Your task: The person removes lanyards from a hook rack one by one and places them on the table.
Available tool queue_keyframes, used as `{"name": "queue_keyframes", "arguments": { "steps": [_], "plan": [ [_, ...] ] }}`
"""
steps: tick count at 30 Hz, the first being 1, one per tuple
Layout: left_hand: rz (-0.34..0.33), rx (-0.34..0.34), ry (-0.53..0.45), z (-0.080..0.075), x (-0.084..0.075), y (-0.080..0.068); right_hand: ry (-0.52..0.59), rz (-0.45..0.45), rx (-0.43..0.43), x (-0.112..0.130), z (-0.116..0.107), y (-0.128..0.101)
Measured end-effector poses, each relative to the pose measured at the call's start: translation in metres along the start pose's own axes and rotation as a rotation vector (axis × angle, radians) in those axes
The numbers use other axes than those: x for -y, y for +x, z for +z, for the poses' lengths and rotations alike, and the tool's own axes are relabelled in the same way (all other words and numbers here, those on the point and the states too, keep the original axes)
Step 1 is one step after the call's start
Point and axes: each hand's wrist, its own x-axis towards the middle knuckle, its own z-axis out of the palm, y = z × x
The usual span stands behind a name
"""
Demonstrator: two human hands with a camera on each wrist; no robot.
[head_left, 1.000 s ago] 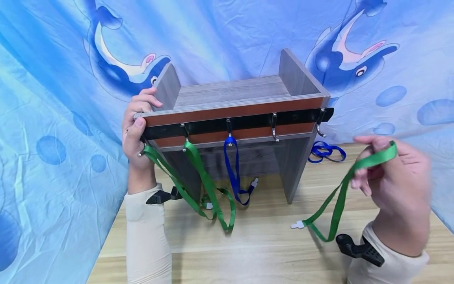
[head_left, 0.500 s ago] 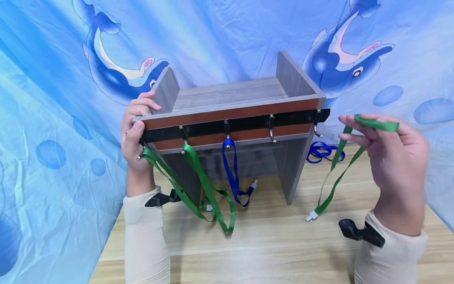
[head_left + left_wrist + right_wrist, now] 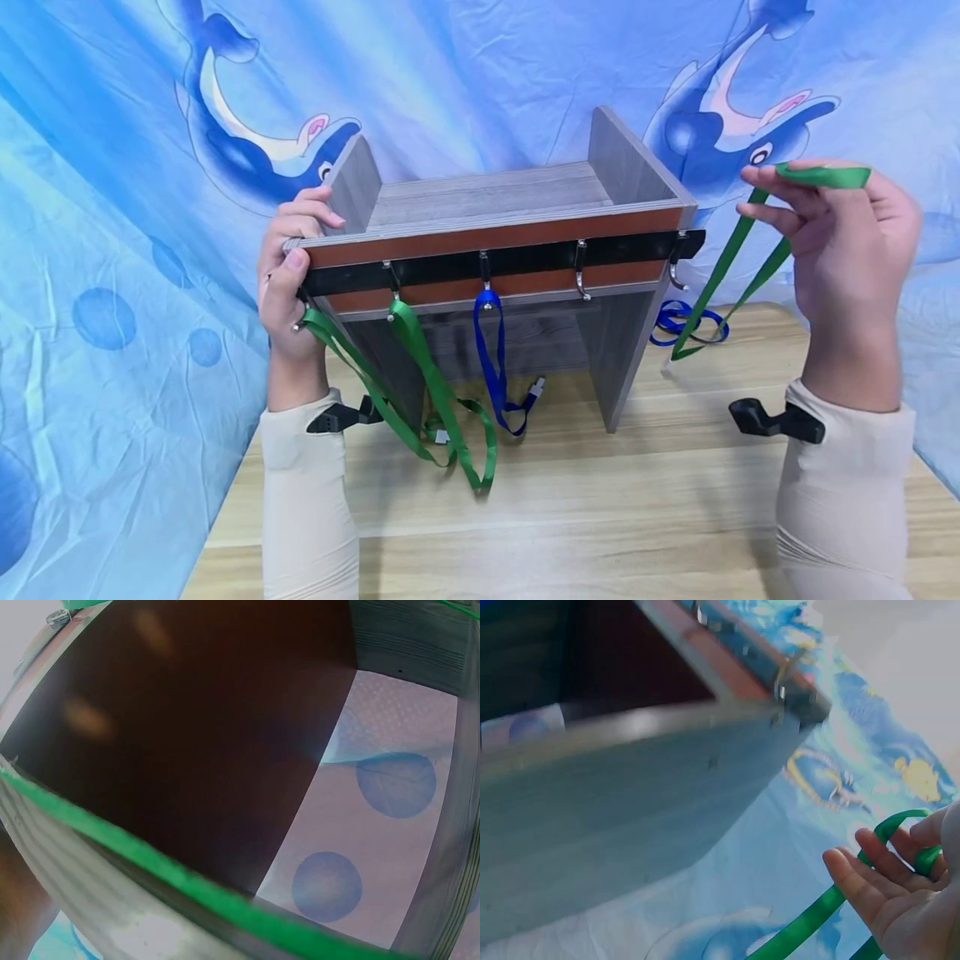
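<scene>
In the head view my left hand (image 3: 288, 258) grips the upper left corner of a grey wooden shelf (image 3: 510, 187), thumb in front and fingers over the top. To the right of the shelf my right hand (image 3: 855, 233) holds a green lanyard (image 3: 723, 262) by its loop, raised with its clip end hanging down. In the right wrist view the lanyard (image 3: 810, 922) runs between the thumb and fingers. A black hook rail (image 3: 525, 258) crosses the shelf's front. Two green lanyards (image 3: 431, 358) and a blue lanyard (image 3: 491, 358) hang from its left and middle hooks; the two right hooks are bare.
Another blue lanyard (image 3: 678, 321) lies coiled on the wooden table (image 3: 570, 517), right of the shelf. A blue dolphin-printed cloth (image 3: 480, 83) surrounds the table at the back and sides.
My right hand has risen with the green lanyard, whose clip end has lifted too and moved farther back. The left hand stays on the shelf corner.
</scene>
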Motion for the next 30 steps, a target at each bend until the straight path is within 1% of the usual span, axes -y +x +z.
{"name": "queue_keyframes", "arguments": {
  "steps": [3, 6, 7, 10, 12, 15, 18, 20, 24, 26, 30],
  "plan": [
    [-0.002, 0.004, 0.000, 0.000, 0.001, 0.000, -0.016, 0.025, -0.015, -0.005, -0.008, 0.011],
    [-0.010, 0.006, -0.008, -0.001, 0.001, 0.000, -0.020, 0.059, -0.004, -0.013, -0.019, 0.018],
    [-0.014, 0.005, -0.012, -0.001, 0.002, -0.001, 0.002, 0.084, -0.008, -0.015, -0.023, 0.019],
    [-0.024, 0.007, -0.017, -0.002, 0.002, -0.002, 0.025, 0.117, -0.003, -0.025, -0.037, 0.016],
    [-0.028, 0.010, -0.016, -0.002, 0.003, -0.003, 0.018, 0.140, -0.009, -0.031, -0.048, 0.011],
    [-0.035, 0.018, -0.014, -0.002, 0.004, -0.004, -0.026, 0.181, -0.015, -0.040, -0.065, -0.003],
    [-0.036, 0.020, -0.019, -0.001, 0.005, -0.004, -0.093, 0.221, 0.006, -0.049, -0.079, -0.017],
    [-0.034, 0.015, -0.025, -0.001, 0.005, -0.004, -0.120, 0.260, 0.026, -0.054, -0.087, -0.024],
    [-0.029, 0.004, -0.035, -0.002, 0.004, -0.004, -0.183, 0.370, 0.061, -0.061, -0.098, -0.034],
    [-0.027, -0.002, -0.032, -0.002, 0.004, -0.003, -0.232, 0.428, 0.090, -0.062, -0.102, -0.036],
    [-0.028, -0.010, -0.045, -0.002, 0.003, -0.002, -0.338, 0.571, 0.191, -0.067, -0.110, -0.035]
  ]
}}
